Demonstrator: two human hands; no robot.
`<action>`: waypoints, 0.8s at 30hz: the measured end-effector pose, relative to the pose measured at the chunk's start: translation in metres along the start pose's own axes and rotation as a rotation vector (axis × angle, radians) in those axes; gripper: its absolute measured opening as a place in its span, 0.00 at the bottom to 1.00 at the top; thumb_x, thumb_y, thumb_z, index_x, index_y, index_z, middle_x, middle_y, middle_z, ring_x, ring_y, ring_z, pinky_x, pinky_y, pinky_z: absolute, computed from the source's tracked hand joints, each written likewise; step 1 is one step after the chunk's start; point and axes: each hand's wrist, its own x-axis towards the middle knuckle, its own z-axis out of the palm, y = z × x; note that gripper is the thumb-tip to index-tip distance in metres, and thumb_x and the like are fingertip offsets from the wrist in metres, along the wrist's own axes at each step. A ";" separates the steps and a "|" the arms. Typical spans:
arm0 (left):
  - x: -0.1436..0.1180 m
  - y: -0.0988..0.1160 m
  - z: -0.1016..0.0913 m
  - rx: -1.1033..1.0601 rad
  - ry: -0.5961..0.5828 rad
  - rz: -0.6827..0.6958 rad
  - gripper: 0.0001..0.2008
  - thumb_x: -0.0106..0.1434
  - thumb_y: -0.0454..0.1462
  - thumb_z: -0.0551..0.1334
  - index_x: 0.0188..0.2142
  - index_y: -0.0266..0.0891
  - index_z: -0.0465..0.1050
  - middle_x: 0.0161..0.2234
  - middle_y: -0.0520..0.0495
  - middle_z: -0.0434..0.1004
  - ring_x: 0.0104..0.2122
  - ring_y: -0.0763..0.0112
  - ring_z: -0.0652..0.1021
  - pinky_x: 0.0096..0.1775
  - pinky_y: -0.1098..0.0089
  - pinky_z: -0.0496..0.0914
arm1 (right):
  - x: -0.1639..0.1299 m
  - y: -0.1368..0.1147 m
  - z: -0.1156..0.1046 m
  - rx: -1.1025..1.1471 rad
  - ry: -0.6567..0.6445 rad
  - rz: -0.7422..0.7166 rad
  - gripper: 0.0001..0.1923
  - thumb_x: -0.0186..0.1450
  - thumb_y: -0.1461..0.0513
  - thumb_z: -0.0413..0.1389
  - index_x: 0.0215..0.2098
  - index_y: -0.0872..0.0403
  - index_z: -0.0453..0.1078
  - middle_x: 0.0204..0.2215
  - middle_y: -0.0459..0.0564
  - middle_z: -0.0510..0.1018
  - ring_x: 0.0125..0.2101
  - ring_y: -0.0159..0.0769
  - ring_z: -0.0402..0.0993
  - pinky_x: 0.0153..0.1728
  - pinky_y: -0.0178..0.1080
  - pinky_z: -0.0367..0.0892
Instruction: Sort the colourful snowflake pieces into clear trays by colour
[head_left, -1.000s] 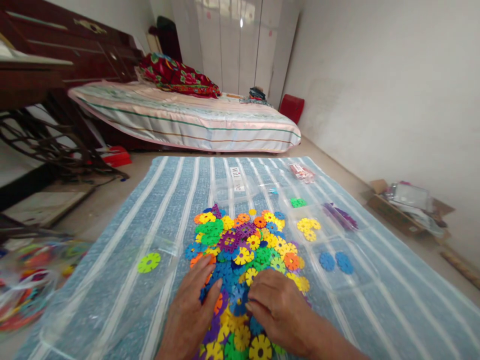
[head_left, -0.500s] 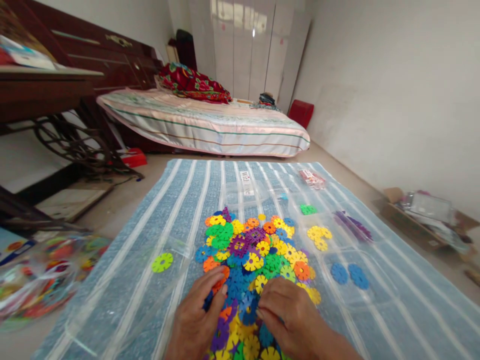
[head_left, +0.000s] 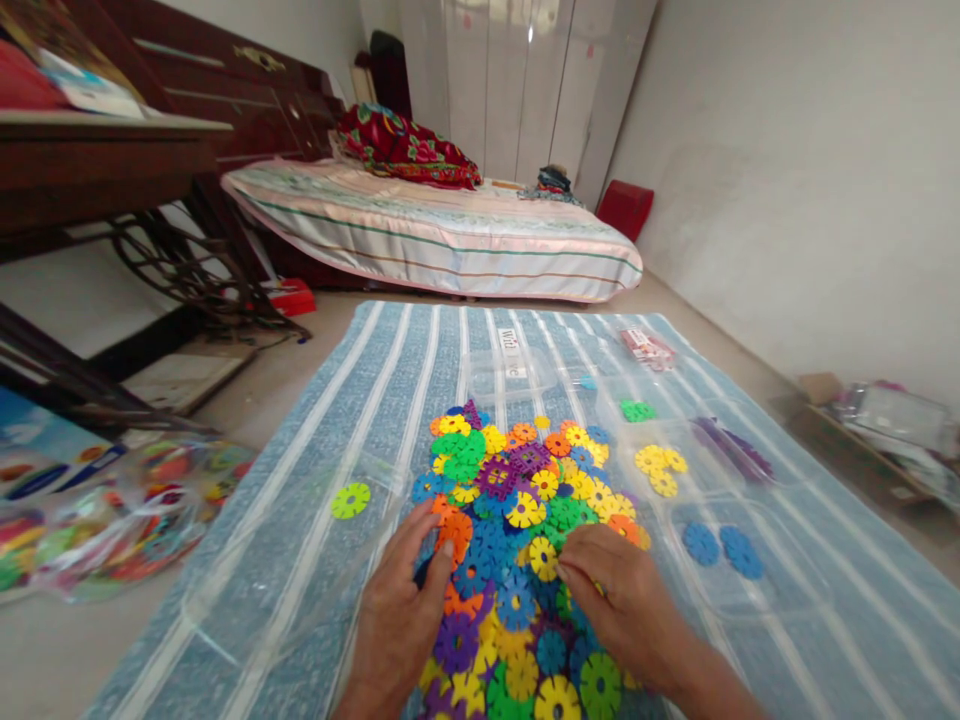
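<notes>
A heap of flower-shaped plastic discs (head_left: pixel 516 602) in blue, yellow, green, orange and purple lies in front of me. My left hand (head_left: pixel 397 600) rests at the heap's left side, its thumb and fingers apart beside orange discs (head_left: pixel 454 530). On the right side of the heap, my right hand (head_left: pixel 626 590) has thumb and fingers pinched together. Its fingertips meet the edge of a yellow disc (head_left: pixel 543 558); whatever is in the pinch is hidden.
Clear boxes on the striped cloth (head_left: pixel 300 440) hold blue discs (head_left: pixel 721 550), yellow discs (head_left: pixel 660 468), a green piece (head_left: pixel 637 411) and purple pieces (head_left: pixel 731 448). A lime disc (head_left: pixel 351 500) is at left. Bags of colourful pieces (head_left: pixel 142 520) lie on the floor.
My right hand has moved forward and to the right, uncovering discs near me. My left fingers have shifted slightly left, showing more orange discs. The view has also shifted.
</notes>
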 end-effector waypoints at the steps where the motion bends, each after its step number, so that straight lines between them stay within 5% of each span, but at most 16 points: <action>1: 0.000 0.001 0.000 -0.020 -0.009 -0.009 0.17 0.60 0.46 0.57 0.46 0.42 0.72 0.53 0.46 0.73 0.53 0.62 0.72 0.57 0.60 0.65 | -0.001 0.001 -0.001 -0.002 -0.003 0.013 0.09 0.67 0.66 0.48 0.30 0.52 0.67 0.26 0.48 0.73 0.31 0.33 0.69 0.33 0.36 0.65; 6: -0.002 0.005 0.002 -0.144 -0.048 -0.104 0.18 0.59 0.47 0.57 0.46 0.43 0.72 0.54 0.46 0.71 0.55 0.62 0.70 0.58 0.58 0.62 | -0.005 0.001 0.006 -0.003 0.007 0.003 0.09 0.67 0.66 0.48 0.30 0.52 0.67 0.27 0.47 0.73 0.31 0.34 0.70 0.34 0.37 0.66; 16: -0.004 0.023 -0.001 -0.556 -0.113 -0.345 0.21 0.56 0.49 0.61 0.45 0.40 0.73 0.57 0.43 0.68 0.56 0.58 0.69 0.56 0.58 0.65 | 0.011 -0.016 0.042 -0.284 0.140 0.024 0.07 0.63 0.68 0.52 0.33 0.54 0.72 0.42 0.57 0.73 0.50 0.46 0.65 0.53 0.50 0.63; 24: -0.001 0.023 -0.002 -0.550 -0.120 -0.347 0.21 0.54 0.49 0.62 0.42 0.39 0.74 0.54 0.43 0.72 0.54 0.58 0.71 0.55 0.59 0.66 | 0.018 -0.012 0.055 -0.403 0.087 0.141 0.10 0.59 0.65 0.57 0.40 0.54 0.73 0.52 0.59 0.69 0.54 0.52 0.61 0.51 0.53 0.64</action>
